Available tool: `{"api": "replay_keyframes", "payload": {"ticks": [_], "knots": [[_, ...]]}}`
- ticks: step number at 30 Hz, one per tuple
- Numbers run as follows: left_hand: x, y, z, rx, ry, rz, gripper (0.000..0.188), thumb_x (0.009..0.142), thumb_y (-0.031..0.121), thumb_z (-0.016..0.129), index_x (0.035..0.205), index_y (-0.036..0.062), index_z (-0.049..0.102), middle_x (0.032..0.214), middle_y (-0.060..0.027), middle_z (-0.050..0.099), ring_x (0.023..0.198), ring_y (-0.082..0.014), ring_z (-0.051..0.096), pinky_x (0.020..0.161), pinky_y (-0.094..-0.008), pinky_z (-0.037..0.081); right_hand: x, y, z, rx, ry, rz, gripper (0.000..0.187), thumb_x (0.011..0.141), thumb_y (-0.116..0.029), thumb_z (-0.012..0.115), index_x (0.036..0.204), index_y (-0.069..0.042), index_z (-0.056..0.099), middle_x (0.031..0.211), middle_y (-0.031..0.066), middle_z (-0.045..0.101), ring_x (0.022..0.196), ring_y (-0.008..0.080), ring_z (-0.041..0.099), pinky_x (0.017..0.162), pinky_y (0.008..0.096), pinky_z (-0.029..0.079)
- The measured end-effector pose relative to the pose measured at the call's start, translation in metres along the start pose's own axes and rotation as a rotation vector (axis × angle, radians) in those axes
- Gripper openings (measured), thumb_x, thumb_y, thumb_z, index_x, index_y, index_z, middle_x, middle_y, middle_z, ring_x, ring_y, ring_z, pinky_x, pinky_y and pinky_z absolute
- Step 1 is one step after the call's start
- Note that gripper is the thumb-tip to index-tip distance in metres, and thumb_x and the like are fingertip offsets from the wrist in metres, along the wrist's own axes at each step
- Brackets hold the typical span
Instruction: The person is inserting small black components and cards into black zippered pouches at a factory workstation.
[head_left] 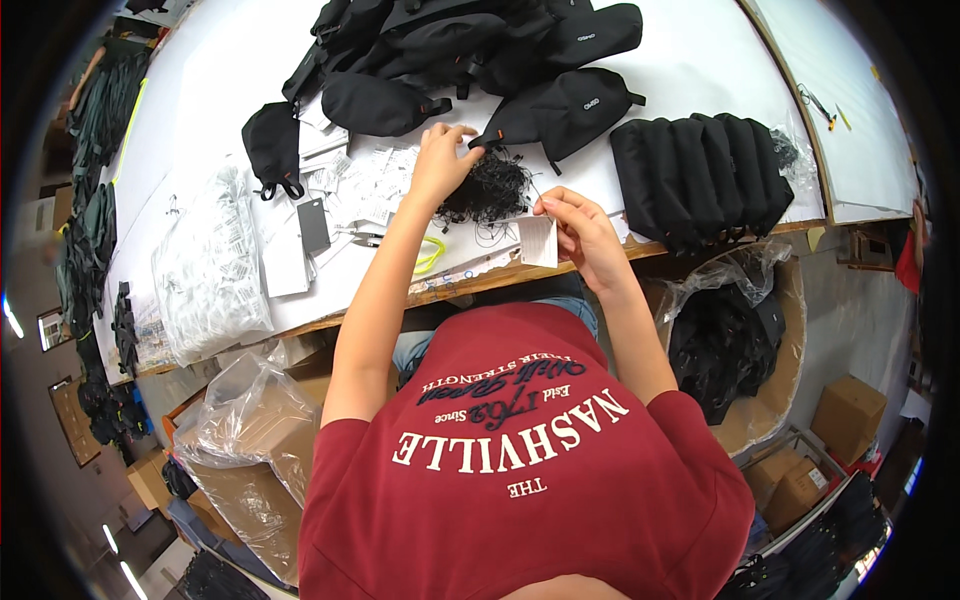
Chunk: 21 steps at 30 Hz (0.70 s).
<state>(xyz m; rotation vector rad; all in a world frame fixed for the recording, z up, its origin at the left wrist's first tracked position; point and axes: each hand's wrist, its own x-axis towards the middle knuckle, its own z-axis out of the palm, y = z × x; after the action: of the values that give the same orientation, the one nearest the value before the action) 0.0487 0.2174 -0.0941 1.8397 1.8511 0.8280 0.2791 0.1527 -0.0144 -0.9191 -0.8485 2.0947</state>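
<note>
My right hand (585, 232) pinches the thin black string of a white paper tag (538, 242), which hangs at the table's front edge. To its left, my left hand (440, 165) has its thumb and fingers closed about the narrow end of a black pouch (560, 112) with an orange detail at that end. Between my hands lies a tangled heap of black tag strings (490, 188). Another black pouch (372, 104) lies just beyond my left hand.
More black pouches (430, 45) are piled at the back; a row of them (700, 180) stands right. Left are loose white tags (375, 185), a grey card (313, 226), a pen and a plastic-wrapped stack (210, 265). Lined boxes (790, 370) stand below the table's edge.
</note>
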Motion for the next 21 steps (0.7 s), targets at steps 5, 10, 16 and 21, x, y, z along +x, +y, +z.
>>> {"api": "replay_keyframes", "payload": {"ticks": [5,10,16,21], "knots": [[0.008,0.027,-0.021,0.049,-0.019,0.161,0.025,0.069,0.023,0.078,0.084,0.0054,0.067,0.094,-0.0068,0.056,0.096,-0.0261,0.048,0.085,-0.0352,0.041,-0.004,0.01,-0.008,-0.063,0.137,-0.084,0.014,0.091,-0.018,0.056,0.09,-0.005,0.061,0.056,-0.0088,0.042,0.045,-0.0012,0.033,0.043,0.0163,0.025],[-0.019,0.073,-0.054,-0.26,-0.159,0.242,0.025,0.071,0.022,0.077,0.083,0.0022,0.067,0.086,-0.005,0.062,0.085,-0.0206,0.056,0.082,-0.0303,0.042,0.001,0.025,-0.005,-0.23,0.236,-0.267,0.01,0.091,-0.012,0.06,0.091,-0.002,0.061,0.059,-0.0081,0.048,0.049,-0.0024,0.032,0.044,0.0179,0.022],[-0.054,0.088,-0.071,-0.93,-0.506,-0.227,0.029,0.081,0.016,0.069,0.102,-0.0027,0.067,0.086,-0.0027,0.065,0.075,-0.0065,0.053,0.071,-0.0211,0.044,0.0,0.025,0.017,-0.551,0.306,-0.404,0.009,0.086,-0.012,0.065,0.085,-0.004,0.067,0.053,-0.007,0.043,0.05,0.0003,0.032,0.045,0.0212,0.023],[-0.068,0.082,-0.074,-0.894,-0.496,-0.256,0.021,0.082,0.008,0.067,0.1,-0.0018,0.068,0.078,-0.0027,0.067,0.066,-0.0066,0.057,0.063,-0.021,0.047,-0.01,0.021,0.033,-0.82,0.31,-0.454,0.01,0.079,-0.01,0.068,0.088,-0.005,0.069,0.051,0.0023,0.045,0.046,0.0067,0.039,0.043,0.0256,0.03]]}}
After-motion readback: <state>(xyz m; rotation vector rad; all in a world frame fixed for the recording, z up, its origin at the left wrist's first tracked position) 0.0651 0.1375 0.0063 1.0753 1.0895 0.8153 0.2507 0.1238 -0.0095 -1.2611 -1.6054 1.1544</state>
